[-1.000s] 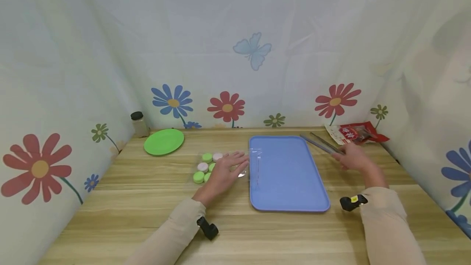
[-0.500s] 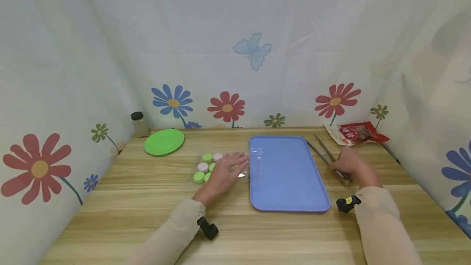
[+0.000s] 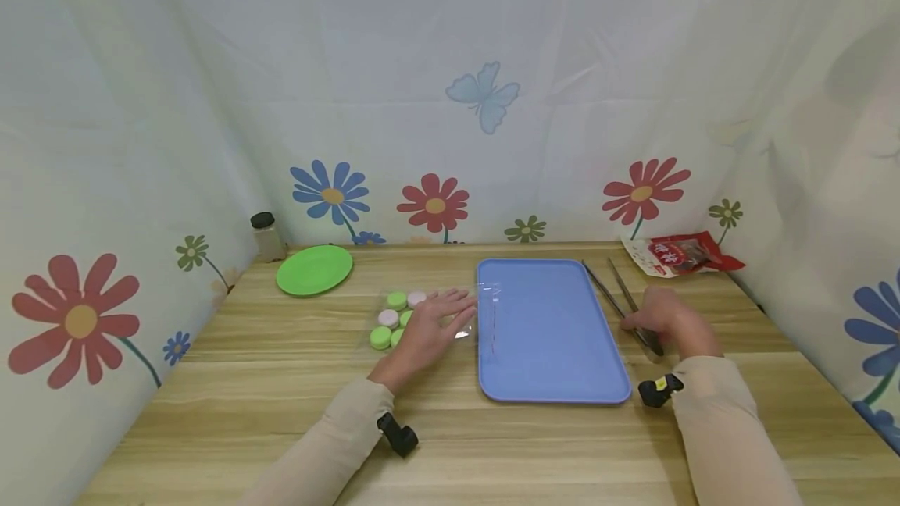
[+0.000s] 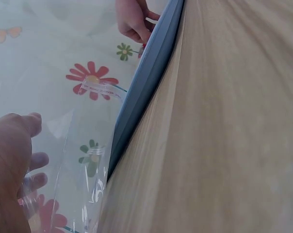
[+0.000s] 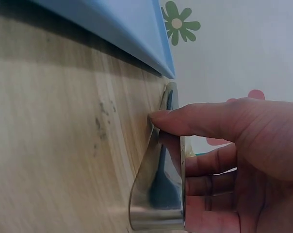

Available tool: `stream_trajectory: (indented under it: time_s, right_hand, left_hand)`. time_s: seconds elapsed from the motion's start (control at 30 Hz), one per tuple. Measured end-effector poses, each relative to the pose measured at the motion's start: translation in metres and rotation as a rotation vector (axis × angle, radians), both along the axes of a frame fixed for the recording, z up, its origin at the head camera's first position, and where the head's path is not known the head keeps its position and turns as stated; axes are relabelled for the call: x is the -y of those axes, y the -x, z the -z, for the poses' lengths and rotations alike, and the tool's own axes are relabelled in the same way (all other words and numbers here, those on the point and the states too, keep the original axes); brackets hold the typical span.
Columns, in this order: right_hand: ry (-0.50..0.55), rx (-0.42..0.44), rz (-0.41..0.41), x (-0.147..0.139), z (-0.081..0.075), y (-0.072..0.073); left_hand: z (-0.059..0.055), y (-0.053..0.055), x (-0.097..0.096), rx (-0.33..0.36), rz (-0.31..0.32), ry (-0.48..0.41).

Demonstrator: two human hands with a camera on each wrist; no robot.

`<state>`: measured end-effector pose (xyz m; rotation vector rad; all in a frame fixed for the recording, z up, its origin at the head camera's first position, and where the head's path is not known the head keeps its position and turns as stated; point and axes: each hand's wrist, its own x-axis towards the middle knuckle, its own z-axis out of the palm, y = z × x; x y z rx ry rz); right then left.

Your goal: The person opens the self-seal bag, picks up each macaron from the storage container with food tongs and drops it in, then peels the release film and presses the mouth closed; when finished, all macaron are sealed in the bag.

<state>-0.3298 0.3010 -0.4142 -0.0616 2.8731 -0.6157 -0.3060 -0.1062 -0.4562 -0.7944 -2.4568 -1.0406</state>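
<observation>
Since 1 s ago, our R grip (image 3: 664, 315) has moved slightly nearer to us, and the steel tongs (image 5: 160, 174) have swung round w/ it, tips now wider apart. Our L grip (image 3: 430, 328), the clear pack (image 4: 93, 194) and the blue tray (image 3: 551, 334) haven't shifted.

R grip state: clamped on the tongs nr. the bent end, thumb on one arm, fingers round the other side. Tongs lie just beside the tray's R edge, tips pointing away from us; can't tell if the tips touch the rim or if the steel bears on the surface (image 3: 548, 459). L grip: fingers apart, extended, palm down over the pack; pressure on it, can't tell. Green & pale pink macarons (image 3: 380, 337) sit under that film, L of the tray; its loose end overlaps the tray's L edge.

To handle the tongs well, we'd keep thumb opp. fingers, squeeze lightly so the arms don't twist, & keep the steel off the rim, as a knock could nudge the tray. L grip best stays light; macarons prob. crush easily.

Further off: snack pouch (image 3: 685, 254) back R; green plate (image 3: 314, 271) & dark-lidded jar (image 3: 267, 242) back L.
</observation>
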Motion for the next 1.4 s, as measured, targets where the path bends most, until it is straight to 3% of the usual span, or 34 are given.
stream_trajectory:
  time_s: [0.27, 0.43, 0.53, 0.63, 0.77, 0.97, 1.17, 1.4]
  right_hand:
    - [0.012, 0.004, -0.006, 0.001, -0.003, 0.0]
    - [0.028, -0.146, -0.069, 0.013, -0.025, -0.002]
    - [0.091, -0.248, -0.139, 0.03, -0.04, -0.006]
    - [0.216, -0.24, -0.193, 0.054, -0.049, -0.011]
    - [0.434, -0.136, -0.279, 0.095, -0.04, -0.016]
    - [0.74, 0.194, -0.359, 0.148, -0.01, -0.028]
    - [0.963, 0.467, -0.352, 0.177, 0.004, -0.043]
    - [1.154, 0.616, -0.321, 0.193, 0.01, -0.052]
  left_hand:
    - [-0.001, 0.0, 0.002, -0.007, 0.007, -0.003]
    - [-0.002, -0.001, 0.002, 0.001, 0.002, -0.006]
    - [-0.003, -0.001, 0.002, 0.0, -0.002, -0.008]
    - [-0.004, -0.001, 0.002, -0.01, -0.006, -0.005]
    - [-0.004, -0.001, 0.002, -0.019, -0.006, -0.005]
    - [-0.006, -0.002, 0.002, -0.003, 0.003, -0.011]
    - [-0.008, -0.001, 0.002, -0.015, 0.015, -0.012]
    - [-0.01, -0.002, 0.002, -0.007, 0.007, 0.002]
